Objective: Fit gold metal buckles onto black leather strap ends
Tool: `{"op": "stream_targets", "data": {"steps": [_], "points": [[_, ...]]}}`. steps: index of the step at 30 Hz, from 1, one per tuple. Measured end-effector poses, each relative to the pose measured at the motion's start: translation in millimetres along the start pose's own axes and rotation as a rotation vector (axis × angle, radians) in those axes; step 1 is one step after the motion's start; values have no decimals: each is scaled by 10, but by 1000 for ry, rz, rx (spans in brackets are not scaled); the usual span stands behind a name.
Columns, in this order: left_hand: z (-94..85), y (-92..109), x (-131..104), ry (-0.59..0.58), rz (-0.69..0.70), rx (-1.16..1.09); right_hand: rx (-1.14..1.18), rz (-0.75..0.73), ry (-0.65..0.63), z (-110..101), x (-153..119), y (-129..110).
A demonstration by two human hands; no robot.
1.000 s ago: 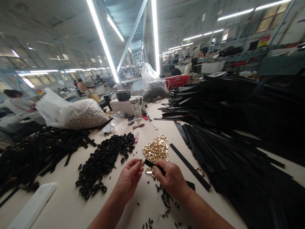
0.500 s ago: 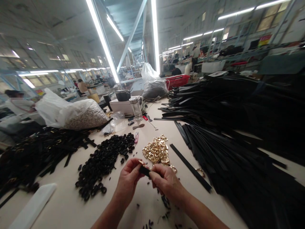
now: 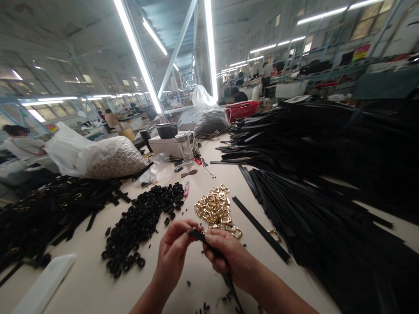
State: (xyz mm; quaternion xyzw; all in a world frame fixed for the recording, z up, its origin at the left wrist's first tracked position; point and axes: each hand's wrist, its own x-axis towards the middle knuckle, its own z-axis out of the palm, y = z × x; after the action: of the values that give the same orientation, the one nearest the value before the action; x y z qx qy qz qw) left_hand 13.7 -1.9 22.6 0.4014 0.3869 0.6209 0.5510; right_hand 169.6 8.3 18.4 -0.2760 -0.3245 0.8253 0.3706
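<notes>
A black strap (image 3: 198, 236) runs between my two hands, low in the middle of the head view. My left hand (image 3: 175, 246) pinches its far end between thumb and fingers; a small gold-brown glint shows there, too covered to make out. My right hand (image 3: 227, 253) is closed round the strap a little further along, and the rest hangs below the palm toward the near edge. Just beyond the fingers lies a heap of gold buckles (image 3: 214, 205). A pile of small black loops (image 3: 144, 222) is spread left of my left hand.
Long black straps (image 3: 294, 209) are heaped across the right side, with a single strap (image 3: 260, 229) apart from them. Finished-looking strap pieces (image 3: 65, 205) lie at left near a filled plastic bag (image 3: 111, 157). A glass bottle (image 3: 185, 150) and pink snips (image 3: 186, 188) stand or lie further back.
The strap in my hands has turned, and its length now shows hanging below my right hand. My left hand has tilted slightly; the view has shifted a little.
</notes>
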Motion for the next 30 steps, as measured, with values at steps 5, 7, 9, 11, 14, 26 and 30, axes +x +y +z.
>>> {"op": "stream_targets", "data": {"steps": [5,7,9,11,14,26,30], "points": [[24,4,29,23,-95,-110,-138,-101,40,18,-30,-46],[18,-14,46,17,-152,-124,-190,-130,63,16,-40,-64],[3,-31,60,3,-237,-150,-267,-155,89,10,-48,-82],[-16,-38,70,-8,-330,-180,-360,-170,116,1,-55,-100],[-44,-23,80,-17,-408,-227,-486,-173,149,-11,-64,-125],[-91,-3,76,22,-510,-324,-559,-168,130,-58,-44,-109],[-112,26,83,-16,-568,-318,-607,-179,119,-84,-40,-104]]}}
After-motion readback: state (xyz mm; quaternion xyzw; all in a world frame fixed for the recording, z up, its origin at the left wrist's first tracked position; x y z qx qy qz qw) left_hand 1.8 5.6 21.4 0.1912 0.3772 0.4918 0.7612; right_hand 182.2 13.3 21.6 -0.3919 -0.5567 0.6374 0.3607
